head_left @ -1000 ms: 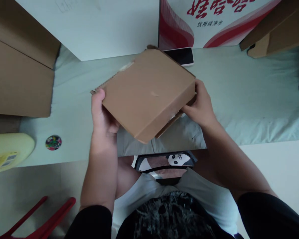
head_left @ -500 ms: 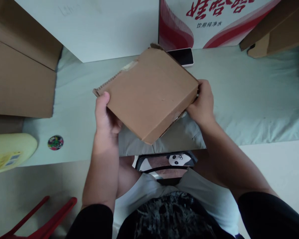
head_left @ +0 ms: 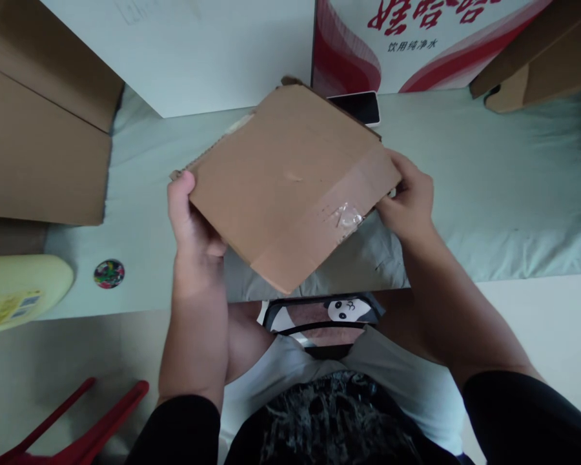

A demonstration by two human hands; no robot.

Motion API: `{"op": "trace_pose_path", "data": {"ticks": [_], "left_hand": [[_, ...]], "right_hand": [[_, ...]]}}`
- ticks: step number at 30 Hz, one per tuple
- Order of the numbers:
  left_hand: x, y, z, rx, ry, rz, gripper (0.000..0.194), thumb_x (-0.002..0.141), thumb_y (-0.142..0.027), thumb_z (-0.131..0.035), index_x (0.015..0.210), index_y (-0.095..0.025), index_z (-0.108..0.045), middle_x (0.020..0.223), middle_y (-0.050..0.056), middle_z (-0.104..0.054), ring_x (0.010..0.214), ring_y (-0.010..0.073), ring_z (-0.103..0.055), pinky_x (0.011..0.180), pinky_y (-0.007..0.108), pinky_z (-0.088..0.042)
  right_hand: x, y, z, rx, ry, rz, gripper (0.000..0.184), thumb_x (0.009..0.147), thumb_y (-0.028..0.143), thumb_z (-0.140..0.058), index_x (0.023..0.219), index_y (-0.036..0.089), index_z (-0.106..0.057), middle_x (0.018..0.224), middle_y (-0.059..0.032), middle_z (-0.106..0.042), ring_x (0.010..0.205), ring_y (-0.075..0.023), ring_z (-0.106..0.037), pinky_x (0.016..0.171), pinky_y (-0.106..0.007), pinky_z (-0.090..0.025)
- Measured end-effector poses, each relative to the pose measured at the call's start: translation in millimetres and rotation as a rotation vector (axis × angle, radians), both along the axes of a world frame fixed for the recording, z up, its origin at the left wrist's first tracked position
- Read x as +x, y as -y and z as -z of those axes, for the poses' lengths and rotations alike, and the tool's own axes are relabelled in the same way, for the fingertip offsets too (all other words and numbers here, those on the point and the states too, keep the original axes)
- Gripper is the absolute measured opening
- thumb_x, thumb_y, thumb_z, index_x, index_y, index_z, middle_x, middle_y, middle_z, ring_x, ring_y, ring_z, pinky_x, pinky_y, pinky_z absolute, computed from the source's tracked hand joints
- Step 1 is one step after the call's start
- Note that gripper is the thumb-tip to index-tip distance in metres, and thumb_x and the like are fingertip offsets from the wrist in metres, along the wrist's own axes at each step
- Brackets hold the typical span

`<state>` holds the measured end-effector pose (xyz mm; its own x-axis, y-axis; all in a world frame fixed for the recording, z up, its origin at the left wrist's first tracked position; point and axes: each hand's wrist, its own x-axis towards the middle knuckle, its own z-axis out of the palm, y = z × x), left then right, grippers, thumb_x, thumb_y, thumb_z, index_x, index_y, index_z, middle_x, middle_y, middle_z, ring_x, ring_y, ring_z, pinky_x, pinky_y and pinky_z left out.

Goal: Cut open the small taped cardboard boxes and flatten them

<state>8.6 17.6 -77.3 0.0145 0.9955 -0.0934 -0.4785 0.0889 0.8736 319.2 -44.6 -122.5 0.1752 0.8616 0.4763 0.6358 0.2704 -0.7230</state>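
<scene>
A brown cardboard box (head_left: 281, 174) is held up between both hands, turned at an angle over the pale green cloth. Its broad face looks up at me, and clear tape crosses the near side, crumpled near the lower right edge. My left hand (head_left: 191, 216) grips the left corner, thumb on top and the other fingers partly hidden underneath. At the right corner my right hand (head_left: 409, 194) is closed on the box, with some fingertips out of sight behind it. Just beyond the box's far right edge lies a phone (head_left: 361, 106), partly covered by the box.
The green cloth (head_left: 465, 194) covers the surface. At the back stand a white panel (head_left: 232, 51) and a red-and-white printed carton (head_left: 416, 64). Cardboard boxes (head_left: 43, 148) and a yellow bottle (head_left: 24, 290) sit left, near a round colourful disc (head_left: 109, 274). A red plastic frame (head_left: 101, 413) is at lower left.
The box has tilted so its taped near side now faces up more. Both hands have moved slightly apart, still holding it.
</scene>
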Motion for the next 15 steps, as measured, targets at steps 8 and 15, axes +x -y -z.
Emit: {"op": "trace_pose_path", "data": {"ticks": [8, 15], "left_hand": [[2.2, -2.6, 4.8, 0.03, 0.056, -0.066, 0.052, 0.086, -0.065, -0.069, 0.107, -0.017, -0.075, 0.108, 0.009, -0.074, 0.097, 0.0247, -0.069, 0.096, 0.04, -0.061], [8.1, -9.8, 4.5, 0.08, 0.132, -0.14, 0.036, 0.086, -0.057, -0.057, 0.087, -0.022, -0.065, 0.105, 0.006, -0.068, 0.103, 0.0241, -0.066, 0.084, 0.033, -0.058]], "right_hand": [[-17.5, 12.5, -0.5, 0.14, 0.152, 0.248, 0.064, 0.098, 0.048, -0.059, 0.158, 0.033, -0.04, 0.141, -0.0139, -0.059, 0.13, -0.0334, -0.064, 0.104, -0.059, -0.058], [-54.2, 22.9, -1.1, 0.22, 0.319, 0.074, 0.048, 0.098, 0.044, -0.055, 0.142, 0.029, -0.05, 0.138, -0.0139, -0.053, 0.134, -0.0375, -0.055, 0.115, -0.067, -0.045]]}}
